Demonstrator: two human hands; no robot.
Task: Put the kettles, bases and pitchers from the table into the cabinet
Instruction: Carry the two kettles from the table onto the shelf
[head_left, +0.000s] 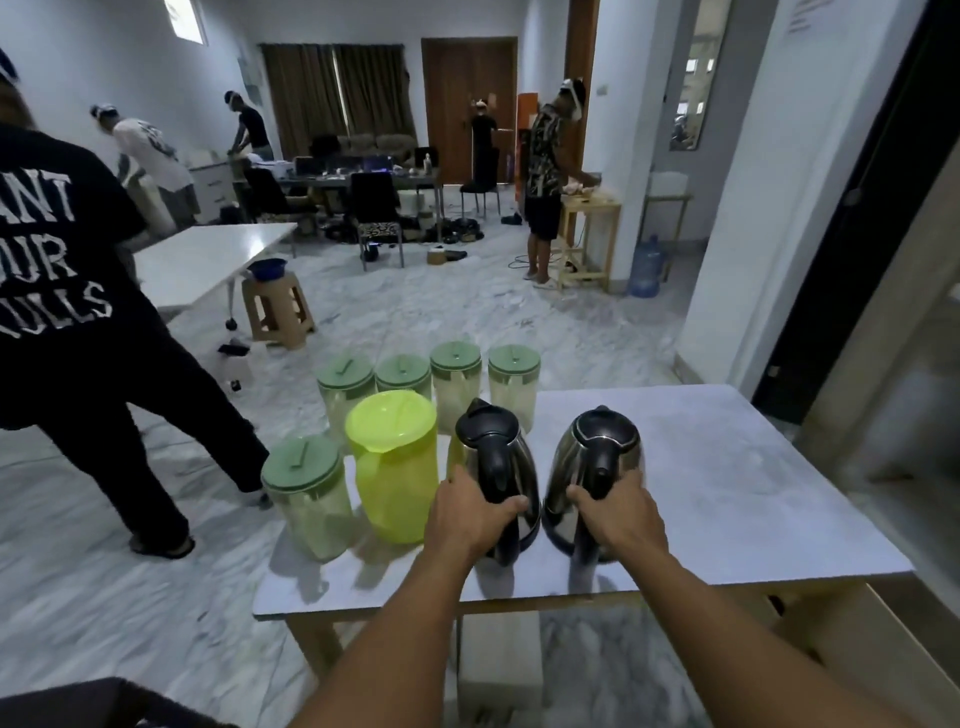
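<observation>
Two steel kettles with black lids and handles stand side by side on the white table (727, 493). My left hand (475, 512) grips the handle of the left kettle (496, 452). My right hand (618, 512) grips the handle of the right kettle (597, 452). To their left stands a bright yellow-green pitcher (392, 467). Several clear pitchers with pale green lids surround it: one at the front left (306, 493) and a row behind (457, 384). No kettle bases show, and the cabinet is not in view.
A person in a black printed shirt (78, 312) stands close on the left. Other people work at tables further back. A plastic stool (275, 306) stands on the marble floor beyond. A dark doorway (857, 208) is on the right.
</observation>
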